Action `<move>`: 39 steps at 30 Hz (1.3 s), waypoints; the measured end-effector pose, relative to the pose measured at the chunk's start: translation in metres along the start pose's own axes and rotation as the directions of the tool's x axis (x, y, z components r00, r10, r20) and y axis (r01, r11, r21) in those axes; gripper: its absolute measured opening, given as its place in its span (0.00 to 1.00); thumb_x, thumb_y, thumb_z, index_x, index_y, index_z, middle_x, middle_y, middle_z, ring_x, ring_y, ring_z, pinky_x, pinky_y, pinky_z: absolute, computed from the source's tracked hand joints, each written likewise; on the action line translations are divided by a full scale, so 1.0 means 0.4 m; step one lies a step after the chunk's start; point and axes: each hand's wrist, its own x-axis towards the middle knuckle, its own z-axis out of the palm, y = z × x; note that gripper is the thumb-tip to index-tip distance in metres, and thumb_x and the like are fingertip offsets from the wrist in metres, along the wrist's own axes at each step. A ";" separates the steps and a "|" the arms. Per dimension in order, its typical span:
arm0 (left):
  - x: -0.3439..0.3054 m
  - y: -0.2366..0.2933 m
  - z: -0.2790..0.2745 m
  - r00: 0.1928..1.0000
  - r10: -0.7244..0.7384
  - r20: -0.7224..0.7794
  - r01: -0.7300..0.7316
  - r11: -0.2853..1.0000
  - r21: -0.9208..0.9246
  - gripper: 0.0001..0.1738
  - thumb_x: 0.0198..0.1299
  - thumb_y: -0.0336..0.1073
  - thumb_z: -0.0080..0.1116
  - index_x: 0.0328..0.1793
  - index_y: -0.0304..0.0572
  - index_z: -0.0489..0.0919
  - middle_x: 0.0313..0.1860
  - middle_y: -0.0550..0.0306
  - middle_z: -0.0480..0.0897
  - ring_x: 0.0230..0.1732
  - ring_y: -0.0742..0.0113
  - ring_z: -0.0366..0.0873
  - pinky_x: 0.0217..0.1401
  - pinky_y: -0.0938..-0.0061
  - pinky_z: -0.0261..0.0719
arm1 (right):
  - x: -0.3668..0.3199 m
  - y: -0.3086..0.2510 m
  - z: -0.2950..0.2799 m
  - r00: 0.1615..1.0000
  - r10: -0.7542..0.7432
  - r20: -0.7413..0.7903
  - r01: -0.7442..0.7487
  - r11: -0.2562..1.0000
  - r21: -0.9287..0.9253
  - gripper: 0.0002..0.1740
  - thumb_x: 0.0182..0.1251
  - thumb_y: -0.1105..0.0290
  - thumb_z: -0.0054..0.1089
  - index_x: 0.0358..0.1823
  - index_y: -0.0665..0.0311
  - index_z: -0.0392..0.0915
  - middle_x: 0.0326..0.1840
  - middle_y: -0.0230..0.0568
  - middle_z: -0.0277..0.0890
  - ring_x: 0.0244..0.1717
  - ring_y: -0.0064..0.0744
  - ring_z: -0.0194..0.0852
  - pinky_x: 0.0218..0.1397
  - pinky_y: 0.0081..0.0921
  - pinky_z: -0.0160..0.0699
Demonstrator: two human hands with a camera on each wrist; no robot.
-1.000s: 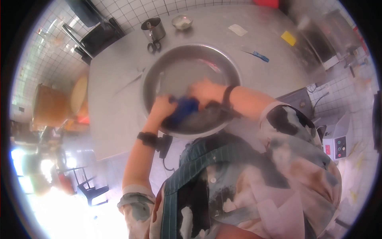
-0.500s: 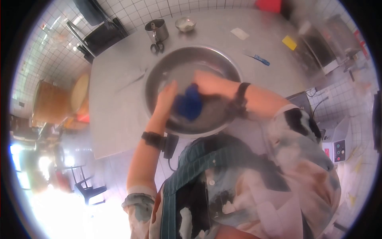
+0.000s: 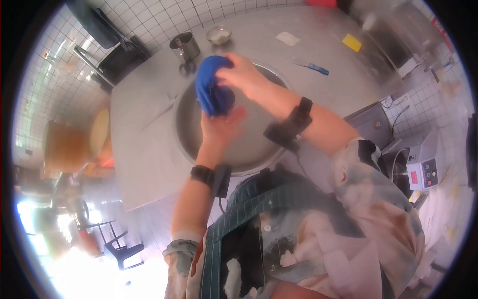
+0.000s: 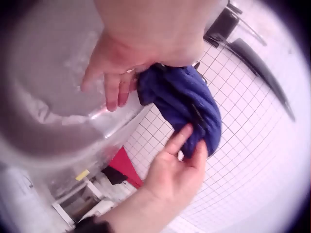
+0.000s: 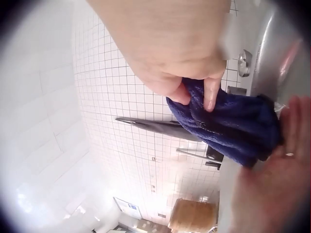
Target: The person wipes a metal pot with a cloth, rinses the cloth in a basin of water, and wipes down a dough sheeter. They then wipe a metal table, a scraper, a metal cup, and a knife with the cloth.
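Note:
A blue cloth (image 3: 213, 88), bunched and folded over, is up above the large round metal basin (image 3: 180, 127). My right hand (image 3: 244, 77) pinches its upper end between thumb and fingers, as the right wrist view also shows at the cloth (image 5: 228, 121). Below, my left hand (image 3: 216, 134) has its fingers stretched out, with the cloth's lower end against it. In the left wrist view the left fingers (image 4: 114, 92) are straight beside the cloth (image 4: 187, 97); the left thumb is hidden.
Behind the basin on the metal table (image 3: 139, 114) stand a metal mug (image 3: 185, 47), scissors (image 3: 187, 68) and a small bowl (image 3: 219, 35). To the right lie a blue-handled knife (image 3: 317, 68), a pale card (image 3: 288, 39) and a yellow card (image 3: 351, 43).
The blue cloth has come up from low in the basin toward its far left rim, carried by the right hand. The left hand has turned, its fingers now spread under the cloth.

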 end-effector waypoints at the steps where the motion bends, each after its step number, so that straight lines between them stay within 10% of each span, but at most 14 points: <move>1: -0.013 -0.001 0.013 1.000 -0.020 0.015 0.022 0.993 -0.115 0.38 0.66 0.66 0.31 0.65 0.42 0.69 0.63 0.49 0.71 0.68 0.48 0.65 0.72 0.38 0.49 | -0.002 0.020 -0.007 1.000 -0.019 0.017 0.020 0.999 -0.051 0.24 0.56 0.74 0.60 0.55 0.74 0.72 0.50 0.47 0.75 0.48 0.35 0.78 0.47 0.28 0.82; 3: -0.033 0.013 0.042 0.999 -0.035 0.033 0.041 0.972 -0.232 0.39 0.66 0.67 0.32 0.65 0.41 0.69 0.63 0.48 0.71 0.69 0.47 0.65 0.72 0.39 0.50 | -0.017 0.068 -0.022 0.998 -0.038 0.040 0.042 0.994 -0.104 0.23 0.56 0.73 0.61 0.55 0.72 0.73 0.51 0.45 0.75 0.50 0.34 0.77 0.49 0.29 0.81; 5: -0.034 0.035 0.051 0.990 0.093 0.108 -0.049 0.933 -0.357 0.35 0.65 0.63 0.43 0.65 0.42 0.68 0.62 0.46 0.72 0.66 0.47 0.67 0.71 0.41 0.55 | -0.058 0.120 -0.030 0.902 -0.385 0.196 0.423 0.693 -0.584 0.24 0.52 0.71 0.64 0.53 0.69 0.74 0.53 0.47 0.73 0.54 0.39 0.74 0.52 0.34 0.78; 9: -0.021 0.065 0.024 0.996 0.093 0.012 -0.085 0.951 -0.297 0.27 0.66 0.53 0.46 0.57 0.36 0.72 0.54 0.47 0.77 0.57 0.49 0.74 0.62 0.51 0.71 | -0.113 0.137 -0.049 0.760 -0.432 0.486 0.645 0.590 -0.485 0.25 0.55 0.65 0.66 0.55 0.63 0.75 0.56 0.40 0.73 0.57 0.35 0.71 0.58 0.35 0.71; 12: -0.058 0.053 0.069 0.991 0.061 -0.122 -0.102 0.925 -0.365 0.21 0.59 0.36 0.55 0.58 0.37 0.72 0.58 0.46 0.74 0.59 0.50 0.72 0.65 0.53 0.72 | -0.134 0.092 -0.076 0.876 -0.270 0.400 0.432 0.807 -0.402 0.22 0.60 0.60 0.65 0.54 0.60 0.76 0.57 0.38 0.72 0.57 0.35 0.71 0.59 0.34 0.70; 14: -0.069 0.049 0.091 1.000 0.016 -0.002 -0.015 0.888 -0.459 0.21 0.58 0.36 0.55 0.58 0.38 0.72 0.58 0.46 0.74 0.60 0.50 0.72 0.64 0.54 0.72 | -0.141 0.086 -0.073 0.976 0.213 -0.053 -0.198 0.958 0.208 0.27 0.62 0.51 0.64 0.60 0.51 0.74 0.56 0.31 0.71 0.60 0.30 0.69 0.59 0.30 0.70; 15: -0.073 0.049 0.100 0.993 -0.011 0.117 0.073 0.840 -0.537 0.21 0.58 0.35 0.55 0.58 0.38 0.72 0.58 0.46 0.74 0.60 0.50 0.72 0.64 0.55 0.73 | -0.110 0.155 -0.084 0.976 0.208 -0.062 -0.191 0.958 0.212 0.27 0.62 0.51 0.64 0.60 0.51 0.74 0.56 0.31 0.71 0.60 0.30 0.69 0.59 0.30 0.70; 17: -0.096 0.034 0.122 0.979 -0.022 0.204 0.134 0.823 -0.553 0.22 0.58 0.36 0.56 0.59 0.39 0.72 0.58 0.46 0.74 0.60 0.52 0.72 0.62 0.57 0.74 | -0.023 0.351 -0.119 0.836 0.240 0.494 -0.535 0.562 0.631 0.27 0.67 0.48 0.58 0.64 0.49 0.71 0.54 0.25 0.70 0.57 0.24 0.68 0.59 0.25 0.70; 20: -0.098 -0.003 0.122 0.940 -0.045 0.337 0.247 0.771 -0.587 0.22 0.58 0.37 0.58 0.59 0.41 0.72 0.56 0.48 0.74 0.59 0.55 0.72 0.59 0.61 0.75 | -0.142 0.181 -0.060 0.969 0.058 0.239 -0.207 0.717 0.666 0.26 0.67 0.53 0.60 0.62 0.56 0.71 0.53 0.26 0.70 0.55 0.23 0.68 0.58 0.23 0.70; 23: -0.097 -0.028 0.102 0.931 -0.092 0.353 0.292 0.768 -0.571 0.22 0.57 0.39 0.62 0.58 0.43 0.72 0.52 0.51 0.75 0.56 0.58 0.73 0.52 0.65 0.77 | -0.128 0.104 -0.074 0.935 0.176 0.309 -0.317 0.804 0.503 0.24 0.67 0.57 0.61 0.60 0.61 0.72 0.56 0.30 0.75 0.60 0.25 0.69 0.63 0.28 0.68; 30: -0.061 -0.027 0.017 0.984 -0.150 0.097 0.146 0.988 0.044 0.24 0.56 0.38 0.66 0.56 0.39 0.72 0.43 0.50 0.79 0.45 0.54 0.80 0.44 0.61 0.81 | -0.019 0.123 -0.086 0.867 0.259 0.425 -0.330 0.938 0.103 0.28 0.56 0.59 0.72 0.55 0.61 0.74 0.47 0.34 0.73 0.51 0.27 0.71 0.53 0.25 0.73; 39: 0.007 -0.014 0.009 1.000 0.017 -0.004 -0.010 0.760 0.650 0.23 0.54 0.33 0.63 0.56 0.37 0.73 0.43 0.50 0.81 0.43 0.59 0.82 0.44 0.66 0.82 | 0.032 0.163 -0.055 0.878 0.345 0.332 -0.205 0.898 -0.389 0.28 0.55 0.58 0.71 0.55 0.65 0.76 0.53 0.40 0.76 0.53 0.31 0.74 0.53 0.26 0.73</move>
